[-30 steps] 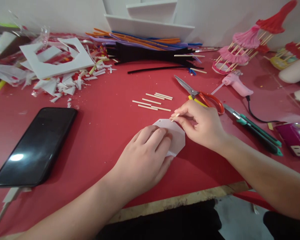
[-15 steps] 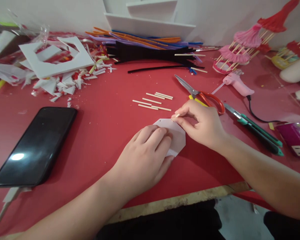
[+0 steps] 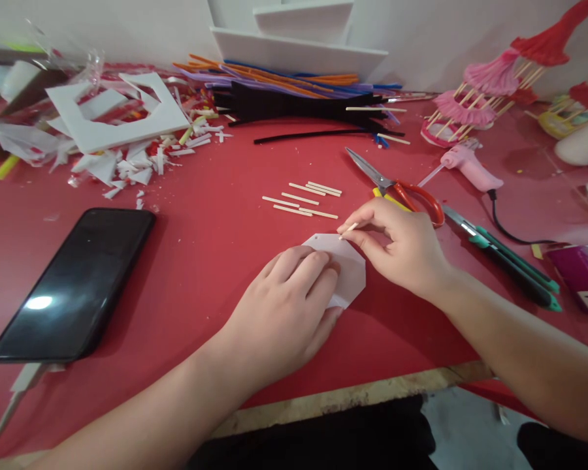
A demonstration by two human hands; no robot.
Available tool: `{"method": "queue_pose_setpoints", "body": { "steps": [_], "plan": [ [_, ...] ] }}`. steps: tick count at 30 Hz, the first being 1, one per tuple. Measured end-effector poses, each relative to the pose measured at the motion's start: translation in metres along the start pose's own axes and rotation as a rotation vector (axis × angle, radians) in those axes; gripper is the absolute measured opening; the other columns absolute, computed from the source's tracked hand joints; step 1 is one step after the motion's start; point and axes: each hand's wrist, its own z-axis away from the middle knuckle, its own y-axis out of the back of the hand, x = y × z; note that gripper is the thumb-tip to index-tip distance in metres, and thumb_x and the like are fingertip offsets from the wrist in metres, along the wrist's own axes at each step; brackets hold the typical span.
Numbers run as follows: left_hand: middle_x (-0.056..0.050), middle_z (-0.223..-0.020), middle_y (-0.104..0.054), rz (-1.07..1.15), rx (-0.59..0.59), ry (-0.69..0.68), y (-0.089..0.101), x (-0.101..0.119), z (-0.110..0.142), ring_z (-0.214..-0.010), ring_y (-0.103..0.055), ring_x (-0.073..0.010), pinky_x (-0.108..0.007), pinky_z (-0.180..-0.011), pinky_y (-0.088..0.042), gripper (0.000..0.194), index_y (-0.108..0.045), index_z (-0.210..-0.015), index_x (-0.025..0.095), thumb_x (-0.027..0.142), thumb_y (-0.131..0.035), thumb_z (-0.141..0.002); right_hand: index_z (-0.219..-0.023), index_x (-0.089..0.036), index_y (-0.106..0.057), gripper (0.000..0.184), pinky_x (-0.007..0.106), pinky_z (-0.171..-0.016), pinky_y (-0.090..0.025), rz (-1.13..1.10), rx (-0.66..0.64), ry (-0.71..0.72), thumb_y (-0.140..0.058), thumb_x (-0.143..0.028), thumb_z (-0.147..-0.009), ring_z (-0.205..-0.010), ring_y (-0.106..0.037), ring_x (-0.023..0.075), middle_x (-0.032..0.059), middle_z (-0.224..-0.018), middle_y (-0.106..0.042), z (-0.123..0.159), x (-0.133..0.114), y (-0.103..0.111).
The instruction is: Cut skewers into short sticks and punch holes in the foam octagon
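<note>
A white many-sided foam board piece (image 3: 350,271) lies on the red table, with a small hole near its far edge. My left hand (image 3: 294,281) covers its left part, fingers bent over the top and thumb at the near edge, holding it. Between thumb and fingertips my right hand (image 3: 396,241) pinches a short wooden stick (image 3: 353,226), whose end is at the board's far right edge; whether it sits in a hole I cannot tell. Just beyond the board lie several loose short wooden sticks (image 3: 300,198).
Scissors (image 3: 402,189), a green utility knife (image 3: 507,261) and a pink glue gun (image 3: 473,168) lie to the right. A phone (image 3: 73,287) is at left, foam scraps (image 3: 132,163) behind it. Pipe cleaners (image 3: 294,104) and a pink-red tiered model (image 3: 490,78) stand at the back.
The stick in my right hand has tilted slightly. My left hand stays on the board. The whole view has shifted a little.
</note>
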Motion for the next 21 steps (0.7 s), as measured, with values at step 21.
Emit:
{"method": "queue_pose_setpoints", "body": {
  "steps": [21],
  "plan": [
    [-0.008, -0.130, -0.061, -0.110, 0.105, 0.059, 0.002, 0.000, 0.002, -0.122, -0.054, -0.0295, -0.053, -0.105, -0.041, 0.036, -0.060, -0.121, 0.019, 0.036, -0.048, -0.092, -0.098, -0.026, -0.062, 0.013, 0.030, -0.071, -0.058, -0.254, 0.288, -0.071, -0.064, -0.021, -0.086, -0.082, -0.071, 0.0159, 0.0006, -0.092, -0.072, 0.000, 0.004, 0.013]
  ]
}}
